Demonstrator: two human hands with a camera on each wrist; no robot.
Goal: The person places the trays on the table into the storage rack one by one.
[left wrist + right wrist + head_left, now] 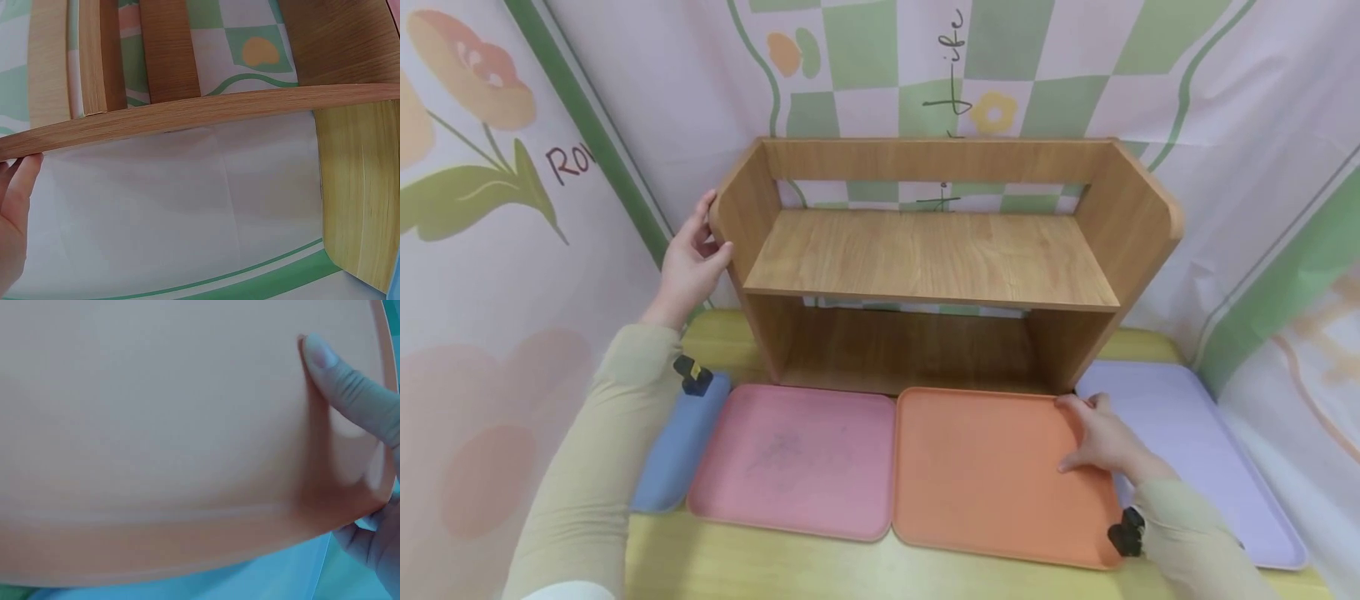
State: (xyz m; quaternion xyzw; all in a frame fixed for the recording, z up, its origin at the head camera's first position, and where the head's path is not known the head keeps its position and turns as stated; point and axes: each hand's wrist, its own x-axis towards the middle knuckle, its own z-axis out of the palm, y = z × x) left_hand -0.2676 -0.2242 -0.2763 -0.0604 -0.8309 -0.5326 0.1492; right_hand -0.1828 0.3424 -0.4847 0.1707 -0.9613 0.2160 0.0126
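Note:
A two-tier wooden shelf (925, 250) stands at the back of the table. My left hand (692, 262) holds the upper part of its left side panel (748, 217); in the left wrist view, fingers (22, 184) touch the panel's edge (187, 119). My right hand (1105, 437) grips the orange tray (992, 475) near its far right corner. The thumb (350, 387) lies over the tray's inside in the right wrist view, while other fingers reach round the rim. Left of the orange tray lies a pink tray (797, 462) with dark smudges.
A lilac tray (1202, 458) lies at the right, partly behind my right hand and the orange tray. At the left a blue tray (681, 450) is partly hidden by my sleeve. Patterned curtains (647, 100) hang around the yellowish wooden table (760, 558).

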